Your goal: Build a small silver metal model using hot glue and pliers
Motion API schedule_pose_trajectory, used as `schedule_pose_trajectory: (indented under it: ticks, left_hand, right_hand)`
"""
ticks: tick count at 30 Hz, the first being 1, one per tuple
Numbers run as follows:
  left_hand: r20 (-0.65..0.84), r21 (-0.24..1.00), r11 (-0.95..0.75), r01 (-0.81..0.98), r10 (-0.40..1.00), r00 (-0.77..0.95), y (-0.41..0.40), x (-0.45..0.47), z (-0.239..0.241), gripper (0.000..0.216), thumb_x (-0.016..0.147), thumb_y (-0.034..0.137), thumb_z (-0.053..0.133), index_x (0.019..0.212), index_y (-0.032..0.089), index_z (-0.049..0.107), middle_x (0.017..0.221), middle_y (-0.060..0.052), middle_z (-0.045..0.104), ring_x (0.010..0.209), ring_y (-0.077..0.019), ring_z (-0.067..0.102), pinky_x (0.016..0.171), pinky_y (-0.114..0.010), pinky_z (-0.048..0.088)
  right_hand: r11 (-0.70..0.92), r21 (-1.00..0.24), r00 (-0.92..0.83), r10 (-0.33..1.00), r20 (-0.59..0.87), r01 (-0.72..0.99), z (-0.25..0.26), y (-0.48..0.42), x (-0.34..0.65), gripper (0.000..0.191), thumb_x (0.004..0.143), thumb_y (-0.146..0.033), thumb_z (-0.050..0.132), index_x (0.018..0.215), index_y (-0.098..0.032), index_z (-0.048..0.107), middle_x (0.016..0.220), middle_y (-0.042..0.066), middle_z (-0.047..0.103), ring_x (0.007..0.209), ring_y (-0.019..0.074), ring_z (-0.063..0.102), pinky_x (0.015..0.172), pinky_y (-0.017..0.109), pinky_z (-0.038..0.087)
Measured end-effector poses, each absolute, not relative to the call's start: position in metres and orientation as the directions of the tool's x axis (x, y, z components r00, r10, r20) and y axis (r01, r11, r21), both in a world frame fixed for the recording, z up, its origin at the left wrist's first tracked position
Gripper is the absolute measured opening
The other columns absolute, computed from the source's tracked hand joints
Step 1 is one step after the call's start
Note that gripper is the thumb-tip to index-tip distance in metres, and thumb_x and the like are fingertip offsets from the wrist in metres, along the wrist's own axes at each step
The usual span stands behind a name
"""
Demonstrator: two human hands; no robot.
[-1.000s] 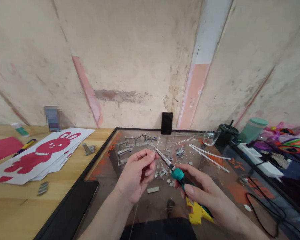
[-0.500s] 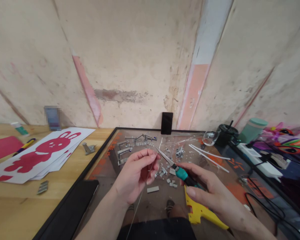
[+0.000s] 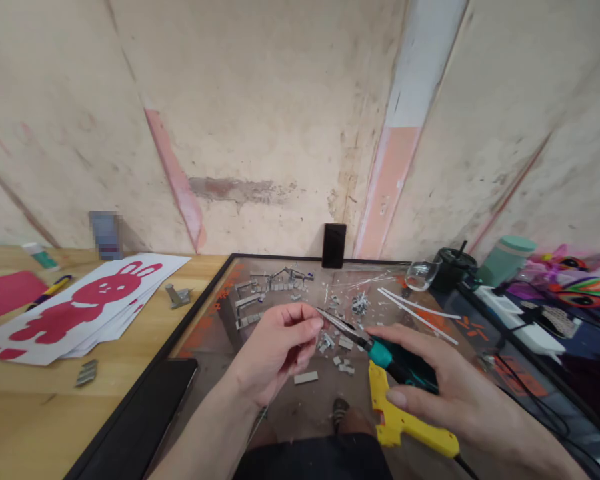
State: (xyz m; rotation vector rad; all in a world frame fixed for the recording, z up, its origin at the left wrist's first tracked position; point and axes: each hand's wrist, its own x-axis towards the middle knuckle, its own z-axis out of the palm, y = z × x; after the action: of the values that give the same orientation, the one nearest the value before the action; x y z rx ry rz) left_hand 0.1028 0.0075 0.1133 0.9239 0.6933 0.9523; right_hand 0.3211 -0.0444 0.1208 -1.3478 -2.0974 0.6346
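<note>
The teal-handled pliers (image 3: 381, 353), grasped in the right hand's (image 3: 453, 387) fingers, have tipped flatter over the tabletop's (image 3: 210, 357) near half, tips beside the left hand's (image 3: 280, 343) fingers pinching a thin strand (image 3: 257, 427), so tool and strand seemingly meet.

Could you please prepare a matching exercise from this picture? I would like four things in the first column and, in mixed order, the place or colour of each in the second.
Things
1. pliers
2. glue gun
3. rabbit figure
4. tall round container

Places and colours
A. mint green
B. red, on white paper
C. held in the right hand
D. yellow

Right pairs: 1-C, 2-D, 3-B, 4-A
</note>
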Motion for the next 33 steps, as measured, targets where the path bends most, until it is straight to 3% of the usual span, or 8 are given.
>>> schedule_pose_trajectory:
  ticks: [6,9,11,14,17,22,26,33]
  left_hand:
    - [0.043,0.996,-0.033,-0.088,0.993,0.107,0.003,0.11,0.105,0.011,0.07,0.025,0.059,0.065,0.017,0.054,0.041,0.008,0.04,0.036,-0.0049,0.03,0.036,-0.018,0.022]
    - [0.317,0.931,-0.299,0.208,0.947,-0.059,0.002,0.115,0.1,0.011,0.072,0.022,0.056,0.063,0.017,0.058,0.053,0.004,0.048,0.048,-0.0073,0.04,0.047,-0.02,0.032]
    - [0.403,0.887,-0.362,0.286,0.91,-0.1,0.003,0.116,0.099,0.011,0.071,0.02,0.056,0.061,0.016,0.058,0.057,0.003,0.05,0.053,-0.0081,0.043,0.051,-0.02,0.033]
    - [0.193,0.98,-0.192,0.047,0.981,-0.017,0.006,0.112,0.101,0.015,0.07,0.024,0.058,0.058,0.016,0.054,0.043,0.006,0.043,0.041,-0.0059,0.034,0.041,-0.019,0.026]
    - [-0.055,0.95,0.135,-0.281,0.96,0.276,0.009,0.105,0.107,0.02,0.066,0.027,0.064,0.057,0.016,0.05,0.036,0.007,0.039,0.033,-0.0031,0.027,0.034,-0.017,0.016]
    - [-0.091,0.799,0.413,-0.437,0.801,0.592,0.009,0.1,0.111,0.016,0.062,0.021,0.07,0.059,0.011,0.058,0.041,0.006,0.042,0.031,0.0005,0.026,0.03,-0.013,0.013]
    - [-0.085,0.761,0.468,-0.449,0.758,0.647,0.007,0.103,0.108,0.013,0.065,0.02,0.068,0.061,0.01,0.059,0.045,0.005,0.044,0.032,0.0009,0.029,0.029,-0.012,0.016]
    - [-0.091,0.825,0.392,-0.407,0.802,0.59,0.006,0.102,0.113,0.019,0.062,0.02,0.07,0.06,0.014,0.053,0.043,0.006,0.043,0.034,-0.0014,0.031,0.031,-0.013,0.018]
  right_hand:
    - [0.415,-0.402,-0.317,0.903,0.288,0.816,0.111,-0.046,0.306,0.05,0.078,-0.038,0.055,0.124,-0.02,0.048,0.119,0.013,0.058,0.109,0.0309,0.054,0.086,0.049,0.046]
    - [0.396,-0.389,-0.281,0.905,0.32,0.832,0.104,-0.048,0.294,0.05,0.079,-0.037,0.052,0.125,-0.017,0.047,0.117,0.016,0.058,0.102,0.0308,0.058,0.08,0.049,0.049]
    - [0.37,-0.43,-0.25,0.917,0.31,0.823,0.102,-0.049,0.289,0.05,0.079,-0.037,0.052,0.125,-0.018,0.047,0.117,0.016,0.057,0.101,0.031,0.058,0.079,0.05,0.049]
    - [0.317,-0.605,-0.24,0.948,0.207,0.731,0.105,-0.048,0.291,0.05,0.078,-0.037,0.056,0.124,-0.02,0.047,0.119,0.013,0.056,0.105,0.0297,0.055,0.087,0.049,0.044]
    - [0.265,-0.816,-0.325,0.94,0.1,0.513,0.109,-0.045,0.303,0.05,0.078,-0.039,0.057,0.125,-0.025,0.046,0.121,0.007,0.056,0.111,0.0266,0.051,0.093,0.043,0.04]
    - [0.117,-0.942,-0.379,0.925,-0.011,0.314,0.113,-0.043,0.322,0.053,0.075,-0.044,0.062,0.123,-0.024,0.05,0.121,0.007,0.056,0.113,0.028,0.049,0.095,0.045,0.037]
    - [0.107,-0.959,-0.411,0.911,-0.011,0.261,0.116,-0.041,0.325,0.055,0.07,-0.044,0.067,0.12,-0.024,0.053,0.118,0.006,0.059,0.11,0.0271,0.052,0.094,0.042,0.038]
    - [0.152,-0.938,-0.391,0.92,0.019,0.311,0.116,-0.041,0.325,0.054,0.073,-0.044,0.064,0.121,-0.024,0.052,0.118,0.006,0.059,0.109,0.0268,0.053,0.093,0.042,0.04]
